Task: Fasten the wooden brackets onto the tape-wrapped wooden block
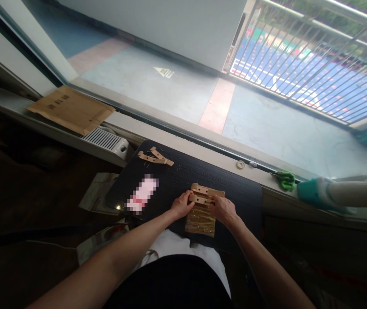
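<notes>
A light wooden piece with dark holes (201, 200) lies across a block wrapped in shiny brown tape (200, 221) on the dark table. My left hand (183, 205) is closed on its left end. My right hand (224, 210) is closed at its right end; a small dark thing shows at the fingertips, too small to name. Just beyond, a second wooden piece with similar holes (206, 190) rests on the far part of the block. Farther left on the table, two more wooden pieces (156, 157) lie in a V shape, with thin pins or nails beside them.
A blurred-out pink item (141, 195) lies at the table's left (177, 180). Along the window ledge are a tape roll (240, 165), green-handled scissors (284, 180) and a teal-and-white container (315, 195). A brown envelope (74, 109) covers part of the radiator (106, 143).
</notes>
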`<state>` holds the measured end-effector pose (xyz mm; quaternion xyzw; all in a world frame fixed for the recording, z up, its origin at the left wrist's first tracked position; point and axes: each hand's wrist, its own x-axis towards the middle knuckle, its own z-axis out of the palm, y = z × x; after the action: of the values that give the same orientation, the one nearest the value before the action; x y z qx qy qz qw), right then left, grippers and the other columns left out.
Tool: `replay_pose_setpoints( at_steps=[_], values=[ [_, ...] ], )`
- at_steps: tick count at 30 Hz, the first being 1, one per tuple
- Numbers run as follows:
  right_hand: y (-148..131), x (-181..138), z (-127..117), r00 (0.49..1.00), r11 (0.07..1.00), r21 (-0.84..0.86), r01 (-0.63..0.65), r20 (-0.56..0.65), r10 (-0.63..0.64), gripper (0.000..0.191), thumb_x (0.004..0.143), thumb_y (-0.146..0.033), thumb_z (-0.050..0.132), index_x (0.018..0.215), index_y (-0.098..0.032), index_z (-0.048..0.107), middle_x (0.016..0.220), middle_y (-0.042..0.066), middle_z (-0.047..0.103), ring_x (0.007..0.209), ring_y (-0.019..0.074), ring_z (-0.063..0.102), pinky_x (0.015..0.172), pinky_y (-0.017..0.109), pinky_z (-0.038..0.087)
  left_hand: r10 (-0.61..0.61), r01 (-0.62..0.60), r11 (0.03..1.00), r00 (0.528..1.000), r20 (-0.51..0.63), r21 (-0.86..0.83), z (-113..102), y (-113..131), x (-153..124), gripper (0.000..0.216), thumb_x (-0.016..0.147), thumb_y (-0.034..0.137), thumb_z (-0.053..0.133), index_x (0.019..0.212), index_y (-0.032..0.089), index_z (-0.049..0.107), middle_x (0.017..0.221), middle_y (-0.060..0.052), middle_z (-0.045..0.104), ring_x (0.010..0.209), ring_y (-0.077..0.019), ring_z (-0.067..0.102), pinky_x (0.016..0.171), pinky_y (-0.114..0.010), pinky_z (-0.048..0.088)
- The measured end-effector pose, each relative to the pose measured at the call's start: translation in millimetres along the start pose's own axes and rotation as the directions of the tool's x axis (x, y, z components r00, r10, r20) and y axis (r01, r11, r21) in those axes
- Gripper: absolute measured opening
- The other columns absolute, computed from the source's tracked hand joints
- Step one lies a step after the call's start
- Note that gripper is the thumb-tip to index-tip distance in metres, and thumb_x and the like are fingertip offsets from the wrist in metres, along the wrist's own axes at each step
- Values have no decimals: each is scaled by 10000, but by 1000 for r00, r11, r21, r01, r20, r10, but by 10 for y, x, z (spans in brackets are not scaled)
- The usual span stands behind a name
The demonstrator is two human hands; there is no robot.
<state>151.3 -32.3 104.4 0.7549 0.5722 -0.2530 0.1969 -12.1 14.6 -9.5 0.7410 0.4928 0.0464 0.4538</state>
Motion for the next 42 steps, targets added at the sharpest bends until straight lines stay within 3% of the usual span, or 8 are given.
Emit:
replay_pose_setpoints(
  at_steps=[3, 6, 11, 15, 23, 30, 35, 42],
  values=[
    [55, -49, -50, 997, 997, 1, 73, 4, -73, 292, 873, -225, 466, 1146, -238, 569, 1058, 44, 685, 970, 162, 632, 754, 244, 439, 10, -10, 1000, 1000, -6, -1, 10, -10, 2, 298, 777, 242, 540, 1070, 248, 486, 1013, -6, 603, 954, -176, 595, 860, -274, 442],
    [51, -60, -85, 990, 990, -30, 139, 14, -139, 237, 907, -188, 435, 1072, -214, 603, 1022, 41, 679, 952, 155, 626, 796, 274, 451, 10, -10, 1000, 1000, -12, -3, 10, -4, 1, 285, 781, 238, 532, 1062, 248, 486, 1006, -7, 603, 948, -175, 597, 856, -273, 443],
    [-18, 2, -74, 982, 979, -80, 189, 46, -186, 266, 901, -354, 528, 1067, -156, 590, 1052, 49, 624, 927, 167, 605, 827, 388, 495, 1, -1, 1000, 1000, -14, -5, -5, 23, -7, 288, 771, 231, 542, 1054, 250, 492, 993, -3, 606, 923, -174, 598, 832, -270, 448],
    [-27, 26, -37, 986, 983, -83, 164, 40, -161, 270, 907, -362, 514, 1060, -154, 593, 1035, 48, 632, 917, 164, 609, 828, 386, 492, -8, 8, 1000, 1000, -11, -10, -1, 27, -5, 299, 769, 231, 547, 1063, 249, 496, 1003, -6, 607, 930, -177, 594, 836, -272, 445],
    [-24, -16, -15, 1000, 998, -57, -29, 2, 30, 290, 934, -309, 373, 1047, -237, 630, 996, 62, 696, 923, 169, 646, 738, 261, 452, -18, 17, 1000, 1000, -3, -18, 3, 16, 2, 294, 773, 225, 549, 1059, 253, 489, 1019, 0, 598, 954, -179, 588, 863, -280, 437],
    [-103, -40, -80, 994, 987, -118, 104, 38, -101, 272, 904, -358, 519, 1068, -152, 591, 1065, 57, 621, 934, 169, 603, 821, 381, 495, -14, 14, 1000, 1000, 4, -19, -12, 19, -7, 299, 776, 234, 549, 1068, 258, 487, 1023, -3, 599, 958, -183, 586, 868, -284, 436],
    [-88, -12, -89, 978, 969, -154, 194, 109, -178, 318, 887, -350, 551, 1134, -151, 562, 1136, 76, 586, 969, 183, 590, 831, 391, 499, -12, 12, 1000, 1000, -4, -21, 6, 9, -4, 284, 778, 240, 543, 1057, 256, 487, 1006, -3, 596, 942, -178, 589, 858, -279, 439],
    [-163, 52, -51, 982, 980, -142, 139, 149, -118, 331, 885, -351, 554, 1148, -150, 555, 1148, 81, 579, 973, 185, 588, 829, 389, 500, -5, 5, 1000, 1000, -3, -18, 14, 2, 1, 289, 774, 238, 546, 1056, 253, 484, 987, 2, 596, 925, -171, 592, 842, -270, 440]
  ],
)
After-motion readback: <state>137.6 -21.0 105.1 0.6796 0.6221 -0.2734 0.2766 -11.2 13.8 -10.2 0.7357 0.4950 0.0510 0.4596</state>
